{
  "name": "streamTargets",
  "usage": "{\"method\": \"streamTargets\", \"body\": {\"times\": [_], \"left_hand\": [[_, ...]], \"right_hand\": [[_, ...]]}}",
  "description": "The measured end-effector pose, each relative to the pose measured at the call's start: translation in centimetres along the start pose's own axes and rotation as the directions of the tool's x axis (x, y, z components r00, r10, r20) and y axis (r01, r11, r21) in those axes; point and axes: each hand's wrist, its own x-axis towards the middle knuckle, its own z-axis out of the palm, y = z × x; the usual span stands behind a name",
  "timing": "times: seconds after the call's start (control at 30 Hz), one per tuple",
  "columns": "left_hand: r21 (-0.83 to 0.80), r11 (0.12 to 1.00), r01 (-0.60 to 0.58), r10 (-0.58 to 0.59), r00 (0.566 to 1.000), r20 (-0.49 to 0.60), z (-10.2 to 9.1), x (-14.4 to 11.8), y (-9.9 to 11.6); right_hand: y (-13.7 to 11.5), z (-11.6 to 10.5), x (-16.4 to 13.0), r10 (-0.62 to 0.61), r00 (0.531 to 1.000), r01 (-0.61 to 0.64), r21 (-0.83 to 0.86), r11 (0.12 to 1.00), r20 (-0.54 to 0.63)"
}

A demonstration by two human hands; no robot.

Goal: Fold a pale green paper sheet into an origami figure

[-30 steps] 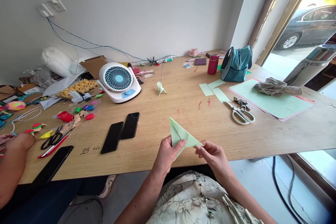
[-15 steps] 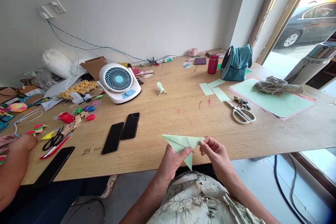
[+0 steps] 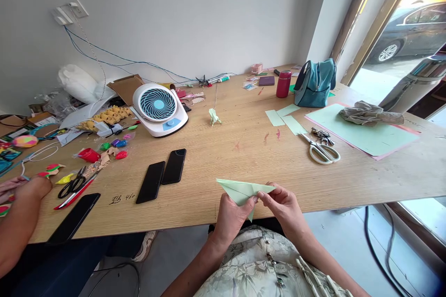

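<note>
A folded light-green paper, pointed at its left end, is held just over the near edge of the wooden table. My left hand grips it from below with the thumb on top. My right hand pinches its right end between thumb and fingers. A small finished green paper figure stands farther back on the table.
Two black phones lie to the left, a third by another person's arm. Also there: a white desk fan, black scissors, white scissors with keys, green paper sheets, a teal bag, a red bottle.
The folded paper was turned from standing upright to lying flat and pointing left. My right fingers have closed in toward its middle and both hands have drawn slightly nearer my body.
</note>
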Motion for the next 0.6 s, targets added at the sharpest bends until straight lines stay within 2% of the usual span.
{"method": "streamTargets", "body": {"times": [0.17,0.37,0.5,0.6], "left_hand": [[0.011,1.000,-0.010,0.010,1.000,-0.007,-0.1,-0.2,-0.1],[-0.125,0.992,0.018,-0.014,0.999,0.038,0.1,-0.3,-0.2],[-0.170,0.985,0.013,-0.005,0.999,0.049,0.6,-0.2,0.0],[-0.189,0.982,0.002,-0.001,1.000,0.005,0.9,-0.1,-0.2]], "right_hand": [[0.3,-1.0,0.1,0.008,0.998,-0.008,-0.002,1.000,-0.058],[0.1,-2.3,0.2,0.029,0.990,-0.033,-0.032,0.999,-0.136],[-0.4,-2.4,0.1,0.021,0.984,-0.019,0.014,1.000,-0.177],[-0.5,-2.0,-0.1,-0.014,0.985,0.016,0.011,1.000,-0.173]]}}
